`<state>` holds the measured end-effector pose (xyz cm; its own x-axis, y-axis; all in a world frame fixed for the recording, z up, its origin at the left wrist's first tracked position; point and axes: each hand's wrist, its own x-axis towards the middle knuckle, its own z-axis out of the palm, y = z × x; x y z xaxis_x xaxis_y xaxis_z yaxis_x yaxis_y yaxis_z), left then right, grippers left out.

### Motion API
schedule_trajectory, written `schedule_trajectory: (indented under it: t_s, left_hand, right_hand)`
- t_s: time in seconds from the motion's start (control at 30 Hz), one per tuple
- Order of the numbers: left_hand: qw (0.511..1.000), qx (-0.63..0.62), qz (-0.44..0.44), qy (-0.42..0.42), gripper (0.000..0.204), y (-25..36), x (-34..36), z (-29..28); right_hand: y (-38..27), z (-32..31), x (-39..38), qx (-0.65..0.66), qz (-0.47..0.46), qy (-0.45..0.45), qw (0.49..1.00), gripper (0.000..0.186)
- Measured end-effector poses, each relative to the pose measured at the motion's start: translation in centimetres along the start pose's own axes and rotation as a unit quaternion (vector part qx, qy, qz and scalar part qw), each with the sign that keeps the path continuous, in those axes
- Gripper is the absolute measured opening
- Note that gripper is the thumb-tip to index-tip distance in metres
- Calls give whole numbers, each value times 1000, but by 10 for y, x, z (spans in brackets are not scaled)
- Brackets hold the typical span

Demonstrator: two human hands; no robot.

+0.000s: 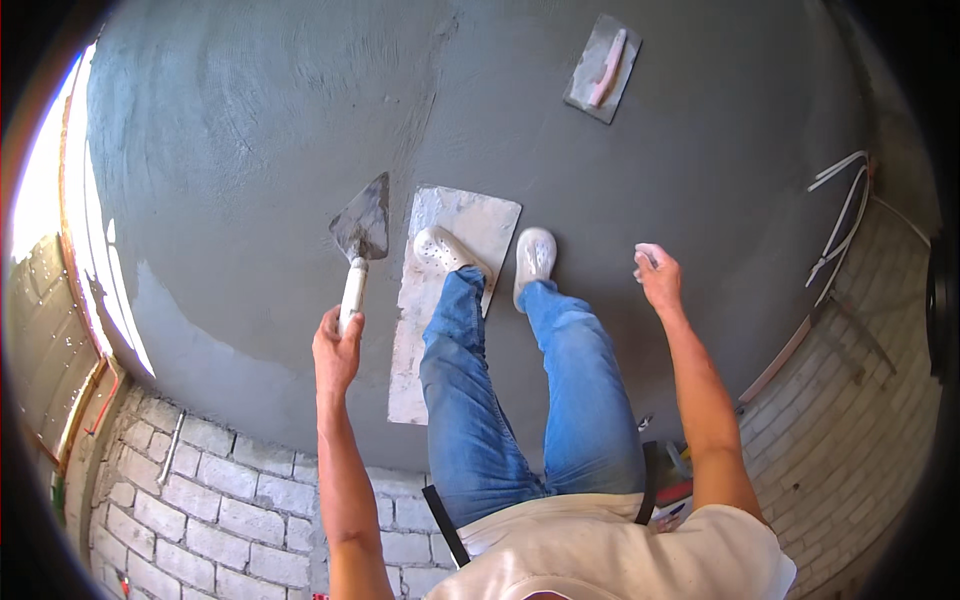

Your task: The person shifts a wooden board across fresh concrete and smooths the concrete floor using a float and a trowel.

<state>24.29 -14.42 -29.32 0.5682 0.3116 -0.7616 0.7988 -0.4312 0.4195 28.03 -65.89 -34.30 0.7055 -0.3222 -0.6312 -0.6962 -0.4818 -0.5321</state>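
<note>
My left hand (338,345) grips the white handle (353,292) of a pointing trowel with a grey-smeared triangular blade (360,215). My right hand (658,272) is raised at the right with its fingers curled; whatever they hold, if anything, is too small to make out. A mottled pale rectangular board (490,210) lies on the smooth grey wet render floor (230,130). My left shoe (445,250) rests on the board, and my right shoe (535,255) stands just beside it. Farther forward lies a steel float (618,90) with a pink handle.
Unplastered block walls (215,470) border the floor at the near left and right. White loops of conduit or cable (840,225) stick out along the right edge, near a thin plank (775,355). A metal door or panel (50,330) stands at the bright left edge.
</note>
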Motion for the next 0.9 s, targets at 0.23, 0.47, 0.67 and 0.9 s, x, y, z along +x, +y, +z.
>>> schedule_trajectory:
  t_s: [0.23,0.47,0.67,0.9]
  left_hand:
    - [987,150,52,-36,38,43,42,0]
    - [972,207,105,-44,39,85,113,27]
    - [951,253,176,-9,39,125,187,35]
    - [909,331,253,9,41,176,241,51]
  right_hand:
    - [-22,43,25,-160,-3,46,986,31]
    - [-11,113,169,-79,-77,13,994,62]
    - [1,110,343,-37,-123,147,981,68]
    - [2,104,504,-22,-143,273,951,62]
